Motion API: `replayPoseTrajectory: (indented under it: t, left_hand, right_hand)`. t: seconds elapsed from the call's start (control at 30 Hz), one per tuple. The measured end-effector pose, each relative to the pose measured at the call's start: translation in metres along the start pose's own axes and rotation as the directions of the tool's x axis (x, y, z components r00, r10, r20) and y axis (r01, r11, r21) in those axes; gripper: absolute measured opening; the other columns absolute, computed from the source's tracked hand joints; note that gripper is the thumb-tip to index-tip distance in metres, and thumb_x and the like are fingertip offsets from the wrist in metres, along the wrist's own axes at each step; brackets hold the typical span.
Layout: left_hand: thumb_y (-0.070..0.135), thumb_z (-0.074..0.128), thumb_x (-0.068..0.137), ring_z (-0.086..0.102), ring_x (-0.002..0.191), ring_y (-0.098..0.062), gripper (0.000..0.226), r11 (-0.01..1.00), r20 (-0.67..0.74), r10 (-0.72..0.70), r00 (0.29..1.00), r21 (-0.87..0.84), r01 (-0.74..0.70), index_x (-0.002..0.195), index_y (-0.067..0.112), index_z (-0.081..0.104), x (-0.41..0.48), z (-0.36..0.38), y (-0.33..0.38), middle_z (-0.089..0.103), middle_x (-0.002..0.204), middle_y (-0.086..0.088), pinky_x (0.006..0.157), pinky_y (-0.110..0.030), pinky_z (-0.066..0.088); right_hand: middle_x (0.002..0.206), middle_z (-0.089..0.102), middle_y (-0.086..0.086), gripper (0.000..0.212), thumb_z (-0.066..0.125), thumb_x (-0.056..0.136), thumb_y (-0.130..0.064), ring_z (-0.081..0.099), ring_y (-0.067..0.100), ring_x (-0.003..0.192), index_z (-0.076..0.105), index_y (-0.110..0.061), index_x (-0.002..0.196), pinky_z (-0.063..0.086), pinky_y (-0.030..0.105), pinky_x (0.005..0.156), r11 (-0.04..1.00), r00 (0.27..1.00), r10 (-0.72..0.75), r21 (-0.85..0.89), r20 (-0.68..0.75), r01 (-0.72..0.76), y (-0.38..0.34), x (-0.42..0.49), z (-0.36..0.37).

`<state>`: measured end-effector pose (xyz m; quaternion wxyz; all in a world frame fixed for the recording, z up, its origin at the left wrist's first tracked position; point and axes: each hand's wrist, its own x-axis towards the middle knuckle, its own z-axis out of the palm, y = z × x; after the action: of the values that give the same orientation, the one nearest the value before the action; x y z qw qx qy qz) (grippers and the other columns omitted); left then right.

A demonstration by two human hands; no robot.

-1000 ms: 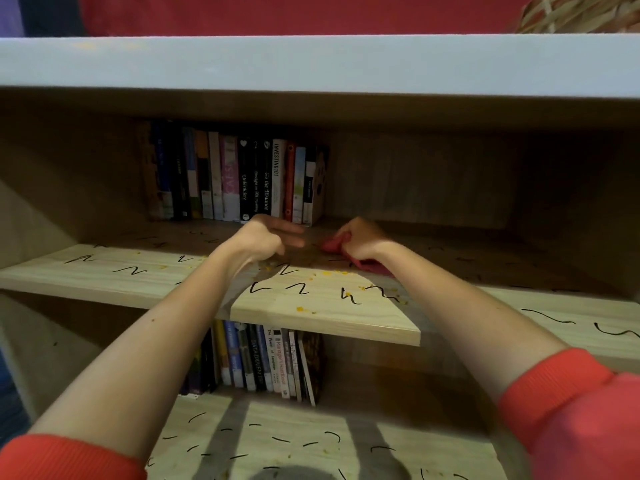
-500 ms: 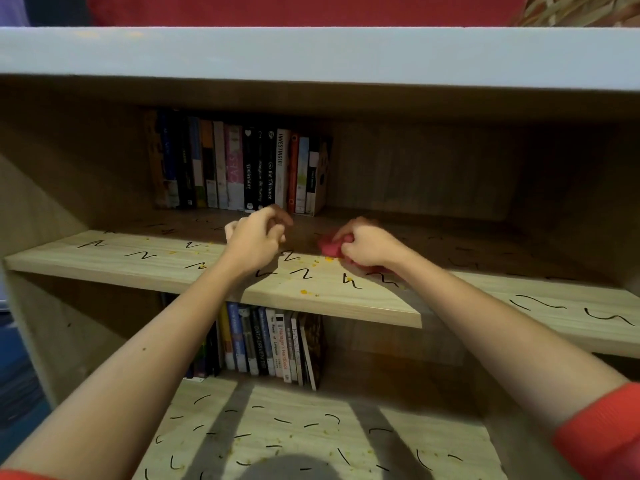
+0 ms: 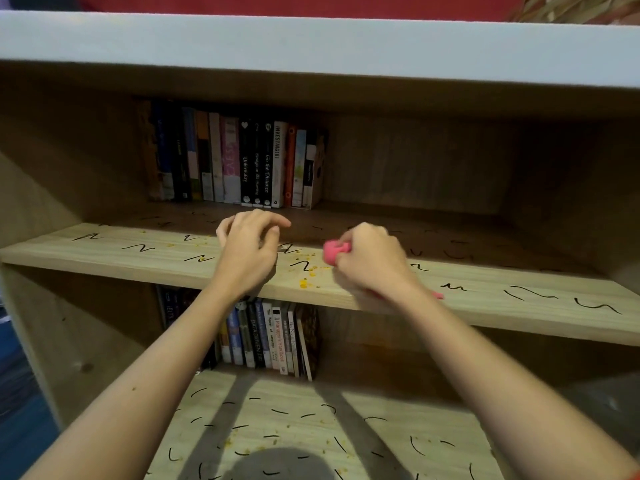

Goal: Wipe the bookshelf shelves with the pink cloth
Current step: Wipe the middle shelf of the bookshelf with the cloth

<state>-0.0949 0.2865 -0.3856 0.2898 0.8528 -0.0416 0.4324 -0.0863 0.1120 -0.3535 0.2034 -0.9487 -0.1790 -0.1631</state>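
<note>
The right hand (image 3: 372, 259) was closed around the cloth (image 3: 333, 252), fingers curled tight with a pink wad sticking out on the thumb side. A further strip of pink showed under the wrist, lying on the middle shelf (image 3: 138, 268) near its front edge. The cloth was thus bunched in the fist and pressed low over the board, right of centre.

The left hand (image 3: 247, 252) was just beside it, well short of touching, palm down over the same shelf. Its fingers were loosely bent and spread, and it had hold of nothing. Whether the fingertips touched the wood I could not tell, as the hand's back hid them.

Between the two hands lay yellow crumbs (image 3: 304, 282), scattered toward the front edge. Black squiggles (image 3: 142, 248) ran across the whole board on both sides of the hands.

A row of upright books (image 3: 242, 161) stood at the back of this shelf, left of centre, behind the left hand. Below, more books (image 3: 270, 337) stood on the lower shelf (image 3: 311, 427), the rightmost ones leaning. That board also carried black marks and a few crumbs, and the arms' shadows fell across it.
</note>
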Motion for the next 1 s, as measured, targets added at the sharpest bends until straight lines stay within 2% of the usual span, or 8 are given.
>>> replayPoseTrajectory:
  t: [0.13,0.23,0.37,0.5,0.6,0.67,0.83,1.0]
  left_hand:
    - [0.006,0.048,0.092,0.040,0.102,-0.003,0.026,0.999,-0.033,-0.030,0.999,0.011,0.030,0.094,0.026,0.064,-0.003,-0.008,0.000,0.053,0.094,0.017,0.098,-0.024,0.013]
    - [0.009,0.047,0.093,0.040,0.114,-0.008,0.025,0.992,0.024,-0.028,0.999,0.123,0.025,0.096,0.026,0.065,-0.009,-0.014,-0.006,0.054,0.100,0.016,0.106,-0.033,0.009]
    - [0.013,0.041,0.096,0.037,0.121,-0.011,0.026,0.985,0.081,-0.068,0.994,0.162,0.054,0.100,0.025,0.064,-0.011,-0.014,-0.010,0.057,0.111,0.011,0.109,-0.035,0.006]
    - [0.013,0.041,0.095,0.037,0.121,-0.011,0.026,0.981,0.076,-0.079,0.994,0.183,0.064,0.100,0.024,0.065,-0.010,-0.012,-0.011,0.058,0.113,0.010,0.109,-0.034,0.005]
    - [0.011,0.041,0.095,0.037,0.121,-0.013,0.027,0.985,0.058,-0.102,0.993,0.148,0.092,0.101,0.023,0.065,-0.009,-0.016,-0.015,0.058,0.113,0.008,0.110,-0.036,0.009]
    - [0.012,0.040,0.096,0.036,0.123,-0.014,0.028,0.985,0.052,-0.121,0.991,0.127,0.113,0.103,0.024,0.064,-0.008,-0.023,-0.021,0.058,0.115,0.007,0.109,-0.037,0.009]
    - [0.013,0.041,0.098,0.031,0.126,-0.017,0.026,0.993,0.122,-0.114,0.986,0.028,0.111,0.108,0.021,0.064,-0.005,-0.040,-0.032,0.055,0.123,0.007,0.106,-0.038,0.017]
    - [0.014,0.041,0.098,0.031,0.125,-0.014,0.026,0.992,0.123,-0.103,0.987,0.082,0.094,0.105,0.022,0.065,-0.005,-0.034,-0.035,0.056,0.124,0.009,0.104,-0.034,0.015]
  right_hand:
    - [0.108,0.061,0.001,0.026,0.050,0.092,-0.016,0.056,0.016,0.095,0.067,-0.018,0.112,0.045,0.025,0.077,0.973,0.992,-0.125,0.191,-0.019,0.126,-0.034,-0.012,0.004]
    - [0.114,0.061,-0.002,0.024,0.052,0.093,-0.016,0.057,0.009,0.083,0.065,-0.018,0.113,0.046,0.018,0.060,0.944,0.997,-0.021,0.326,-0.077,0.045,-0.020,-0.005,-0.007]
    - [0.112,0.062,0.002,0.024,0.056,0.091,-0.020,0.054,0.014,0.095,0.065,-0.015,0.113,0.046,0.028,0.077,0.992,0.988,0.113,0.073,-0.105,-0.106,0.007,0.000,-0.008]
    - [0.119,0.057,0.002,0.028,0.057,0.089,-0.019,0.052,0.020,0.112,0.063,-0.018,0.116,0.046,0.035,0.097,0.999,0.998,-0.035,0.025,-0.052,0.037,-0.018,-0.012,0.014]
    - [0.117,0.058,0.002,0.029,0.051,0.091,-0.016,0.049,0.017,0.113,0.066,-0.020,0.116,0.041,0.031,0.095,0.965,0.985,-0.169,0.199,-0.018,0.169,-0.040,-0.022,0.010]
    - [0.114,0.059,0.002,0.028,0.049,0.091,-0.013,0.049,0.017,0.112,0.068,-0.019,0.112,0.040,0.030,0.095,0.955,0.987,-0.123,0.259,-0.099,0.145,-0.036,-0.020,-0.001]
    - [0.113,0.061,0.000,0.024,0.054,0.089,-0.013,0.052,0.016,0.110,0.068,-0.019,0.107,0.042,0.027,0.086,0.994,0.991,0.014,0.109,-0.132,0.000,-0.021,-0.011,-0.001]
    - [0.108,0.054,0.000,0.024,0.051,0.091,-0.018,0.048,0.018,0.108,0.068,-0.024,0.106,0.041,0.034,0.092,0.960,0.967,-0.245,0.122,-0.067,0.252,-0.058,-0.033,0.030]
